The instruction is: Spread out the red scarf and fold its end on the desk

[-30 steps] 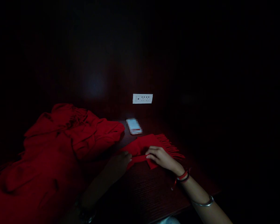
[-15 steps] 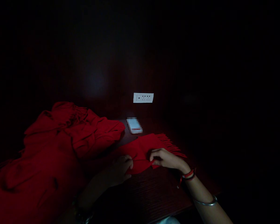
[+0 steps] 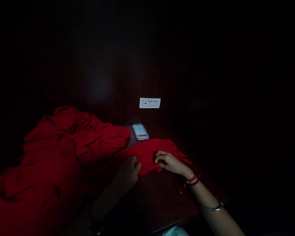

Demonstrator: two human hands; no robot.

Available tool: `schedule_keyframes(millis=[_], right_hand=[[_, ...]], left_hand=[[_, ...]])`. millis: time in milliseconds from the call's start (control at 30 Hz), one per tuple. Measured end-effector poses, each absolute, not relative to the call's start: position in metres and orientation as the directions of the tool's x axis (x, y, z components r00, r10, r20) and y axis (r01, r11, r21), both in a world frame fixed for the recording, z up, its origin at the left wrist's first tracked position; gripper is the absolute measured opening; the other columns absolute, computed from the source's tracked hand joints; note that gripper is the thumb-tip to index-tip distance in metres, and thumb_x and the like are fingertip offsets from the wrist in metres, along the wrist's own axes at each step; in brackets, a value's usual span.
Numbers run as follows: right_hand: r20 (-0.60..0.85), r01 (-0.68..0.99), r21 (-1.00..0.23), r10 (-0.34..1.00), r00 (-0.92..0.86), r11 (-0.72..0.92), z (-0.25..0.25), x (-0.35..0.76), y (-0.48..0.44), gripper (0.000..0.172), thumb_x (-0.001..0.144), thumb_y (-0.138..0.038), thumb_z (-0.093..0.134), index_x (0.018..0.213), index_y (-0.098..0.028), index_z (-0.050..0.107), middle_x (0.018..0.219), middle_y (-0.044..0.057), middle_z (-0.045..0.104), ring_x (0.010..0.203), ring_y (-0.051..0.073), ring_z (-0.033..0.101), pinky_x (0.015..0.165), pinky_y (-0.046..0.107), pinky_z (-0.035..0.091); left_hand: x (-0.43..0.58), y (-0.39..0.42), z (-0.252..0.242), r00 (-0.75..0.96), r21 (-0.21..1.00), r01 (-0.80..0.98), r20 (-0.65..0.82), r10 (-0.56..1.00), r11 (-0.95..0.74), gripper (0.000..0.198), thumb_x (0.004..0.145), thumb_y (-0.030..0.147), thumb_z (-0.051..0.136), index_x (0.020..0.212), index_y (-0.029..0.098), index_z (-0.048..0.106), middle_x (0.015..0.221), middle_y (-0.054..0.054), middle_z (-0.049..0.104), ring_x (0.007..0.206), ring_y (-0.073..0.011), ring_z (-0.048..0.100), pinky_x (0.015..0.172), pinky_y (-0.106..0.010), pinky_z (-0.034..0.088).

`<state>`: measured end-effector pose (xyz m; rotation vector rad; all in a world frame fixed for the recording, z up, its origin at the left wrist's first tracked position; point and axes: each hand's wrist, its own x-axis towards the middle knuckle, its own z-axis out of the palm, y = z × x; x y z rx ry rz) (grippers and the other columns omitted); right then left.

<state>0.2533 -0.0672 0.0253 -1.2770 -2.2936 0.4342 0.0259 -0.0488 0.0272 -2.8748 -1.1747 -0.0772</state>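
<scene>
- Red scarf (image 3: 147, 154), a flattened strip on the dark table (image 3: 162, 200); it lies beneath and between the fingers of both hands and runs leftward past them (whether it joins the heap there cannot be told).
- Right hand (image 3: 170, 163): fingers bent, thumb and forefinger nearly together; the near edge of the cloth appears pinched between them.
- Left hand (image 3: 127, 173): fingers curled down at the scarf's near side, thumb alongside; whether cloth is gripped cannot be told (the hand lies in shadow).
- Fringe (image 3: 178, 151): loose tassels at the scarf's end, just beyond the right fingers and to their right.
- Red cloth heap (image 3: 64, 144): rumpled, well to the left of the left fingers, with further tassels on top.
- Pale flat item (image 3: 140, 131): beyond the fingers, near the scarf's far edge (its face is pixelated); a white socket panel (image 3: 149, 103) is set in the wall farther beyond.
- Handling, as judged from appearance: light, soft and limp, neither fragile nor likely to slip; it should crease readily under the fingertips. The plain edges offer the better hold, pinched with the fingers spread well apart; the tassels would give a loose, uneven grip.
</scene>
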Motion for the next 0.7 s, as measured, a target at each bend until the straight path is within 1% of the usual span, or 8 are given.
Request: schedule_keyframes(millis=[67,133,267,367,500,567,633,700], right_hand=[[0.306,0.724,-0.496,0.877,-0.371,0.479,0.022,0.254,-0.064,0.011,0.076,-0.011,0.05,0.081,-0.017,0.059,0.085,0.004,0.056,0.08,0.014,0.053,0.073,0.024,0.041],[0.344,0.722,-0.53,0.891,-0.297,0.445,0.021,0.255,-0.062,0.009,0.078,-0.014,0.051,0.082,-0.016,0.058,0.083,0.004,0.059,0.078,0.014,0.054,0.072,0.024,0.04],[0.348,0.708,-0.582,0.909,-0.229,0.401,0.026,0.256,-0.064,0.01,0.08,-0.023,0.052,0.083,-0.016,0.058,0.079,0.003,0.062,0.071,0.013,0.055,0.066,0.022,0.04],[0.311,0.717,-0.572,0.914,-0.26,0.398,0.03,0.256,-0.067,0.013,0.082,-0.025,0.048,0.081,-0.016,0.058,0.075,0.002,0.062,0.068,0.012,0.055,0.065,0.021,0.039],[0.259,0.703,-0.537,0.884,-0.388,0.466,0.031,0.257,-0.069,0.011,0.078,-0.022,0.054,0.087,-0.017,0.057,0.085,0.004,0.06,0.077,0.014,0.054,0.07,0.022,0.04],[0.238,0.718,-0.504,0.876,-0.419,0.48,0.029,0.259,-0.069,0.011,0.074,-0.018,0.057,0.085,-0.017,0.057,0.085,0.004,0.059,0.077,0.014,0.053,0.07,0.023,0.039],[0.225,0.744,-0.484,0.887,-0.404,0.461,0.028,0.261,-0.068,0.006,0.074,-0.014,0.055,0.079,-0.016,0.058,0.079,0.002,0.058,0.071,0.013,0.052,0.066,0.022,0.039],[0.223,0.753,-0.483,0.895,-0.387,0.446,0.027,0.262,-0.067,0.006,0.076,-0.014,0.052,0.075,-0.016,0.058,0.073,0.001,0.058,0.066,0.012,0.052,0.063,0.021,0.038]], left_hand=[[0.03,-0.046,0.022,0.727,-0.04,0.686,0.082,0.682,-0.727,0.021,0.079,0.008,0.038,0.092,0.015,0.053,0.098,-0.01,0.053,0.092,-0.0236,0.05,0.077,-0.037,0.041],[0.027,-0.038,0.019,0.719,-0.029,0.692,0.112,0.686,-0.721,0.021,0.082,0.009,0.035,0.091,0.016,0.053,0.093,-0.009,0.056,0.088,-0.0219,0.052,0.077,-0.036,0.041],[0.014,-0.025,0.025,0.692,0.138,0.695,0.138,0.709,-0.706,0.02,0.085,0.016,0.036,0.095,0.015,0.053,0.096,-0.008,0.058,0.088,-0.0187,0.054,0.079,-0.031,0.042],[0.009,-0.024,0.028,0.727,0.255,0.642,0.097,0.68,-0.723,0.022,0.085,0.012,0.032,0.096,0.014,0.052,0.096,-0.008,0.059,0.087,-0.0162,0.055,0.077,-0.027,0.043],[0.01,-0.033,0.029,0.738,0.253,0.639,0.067,0.672,-0.727,0.028,0.082,0.006,0.031,0.104,0.015,0.047,0.1,-0.008,0.058,0.09,-0.0173,0.055,0.079,-0.03,0.042],[0.01,-0.038,0.029,0.752,0.261,0.627,0.043,0.658,-0.734,0.023,0.084,0.013,0.032,0.1,0.015,0.049,0.096,-0.007,0.059,0.086,-0.017,0.056,0.078,-0.03,0.043],[0.009,-0.039,0.029,0.769,0.258,0.608,0.044,0.638,-0.751,0.022,0.083,0.023,0.041,0.102,0.016,0.049,0.101,-0.008,0.058,0.092,-0.019,0.054,0.081,-0.032,0.042],[0.006,-0.038,0.027,0.767,0.229,0.616,0.046,0.64,-0.754,0.039,0.077,0.032,0.052,0.112,0.016,0.045,0.117,-0.011,0.049,0.107,-0.0238,0.046,0.088,-0.037,0.038]])
